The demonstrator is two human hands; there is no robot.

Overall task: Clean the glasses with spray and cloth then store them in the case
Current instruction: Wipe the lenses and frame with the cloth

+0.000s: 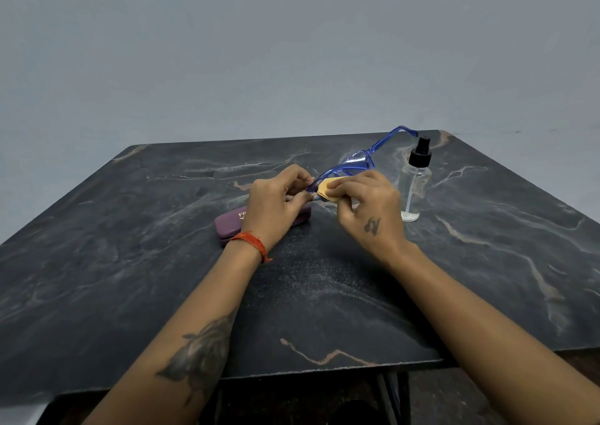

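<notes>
While both hands (276, 203) pinch glasses (354, 165) — dark marble table (130, 262), grey wall (259, 51).

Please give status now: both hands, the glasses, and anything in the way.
Left hand grips glasses frame end. Right hand pinches cloth on glasses. Case shut, under left hand. Spray bottle upright, right side.

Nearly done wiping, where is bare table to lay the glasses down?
Bare table lies left of the purple case and right of the spray bottle. Crowded: the middle, where both hands hold the glasses.
</notes>
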